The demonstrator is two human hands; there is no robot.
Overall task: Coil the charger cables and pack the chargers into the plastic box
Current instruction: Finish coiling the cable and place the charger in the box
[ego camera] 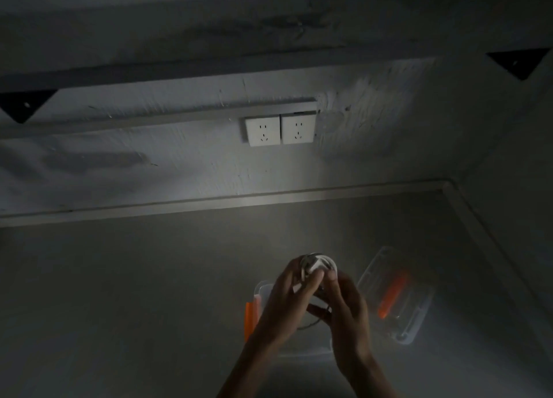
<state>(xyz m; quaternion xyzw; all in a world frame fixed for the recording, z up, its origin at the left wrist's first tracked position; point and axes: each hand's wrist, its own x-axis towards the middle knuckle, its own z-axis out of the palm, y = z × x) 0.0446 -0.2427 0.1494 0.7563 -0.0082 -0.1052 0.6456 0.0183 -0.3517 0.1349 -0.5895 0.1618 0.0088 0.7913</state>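
Charger cable [319, 263], white, tightly coiled; fingers [312, 279] of left hand [285, 305] and right hand [348, 308] grip it.

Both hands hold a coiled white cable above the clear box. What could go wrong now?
A loose strand seems to hang under the white cable coil held by the left hand and right hand; it may unwind.
Dim light and the hands hide most of the plastic box; the coil may miss it.
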